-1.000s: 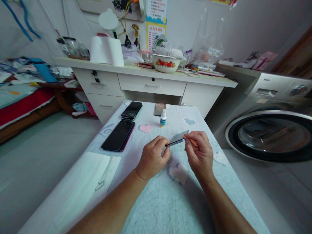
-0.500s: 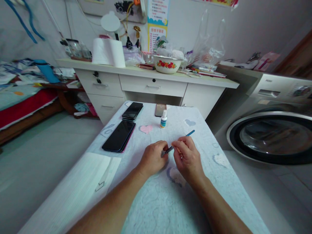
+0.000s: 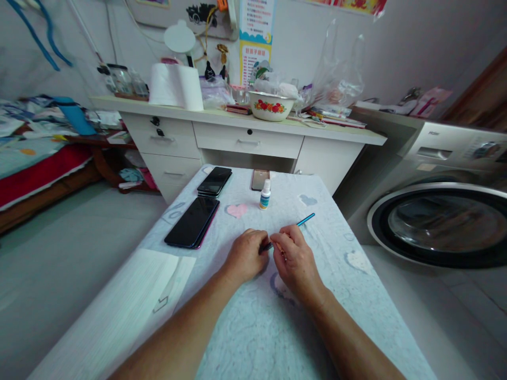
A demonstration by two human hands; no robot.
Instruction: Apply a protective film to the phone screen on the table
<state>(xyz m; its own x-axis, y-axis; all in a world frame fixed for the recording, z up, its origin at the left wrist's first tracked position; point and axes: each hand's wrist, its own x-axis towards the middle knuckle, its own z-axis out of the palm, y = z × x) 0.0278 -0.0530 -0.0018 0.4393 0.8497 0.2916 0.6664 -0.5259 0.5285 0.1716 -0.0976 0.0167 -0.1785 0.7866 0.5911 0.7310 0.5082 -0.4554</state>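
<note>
My right hand (image 3: 295, 261) is closed round a thin stick-like tool with a blue end (image 3: 306, 219), which points up and to the right. The tool's dark end reaches across to my left hand (image 3: 247, 256), whose fingers are curled on the tablecloth. Something small and dark shows at the left fingertips, too hidden to name. Beyond my hands stands a small white spray bottle (image 3: 265, 195) with a blue and yellow label. On the left lie a large black phone (image 3: 192, 221) on top of another one, and a further stack of phones (image 3: 214, 181).
A phone (image 3: 260, 180) lies near the far edge of the cloth-covered table (image 3: 336, 316). Behind it, a white desk (image 3: 249, 138) carries a flowered bowl (image 3: 272, 107) and a paper roll (image 3: 176, 87). At the right stands a washing machine (image 3: 443, 174).
My right hand has shifted slightly left with the tool, closer to my left hand. Less of the tool's dark end shows between them, and more of its blue end shows.
</note>
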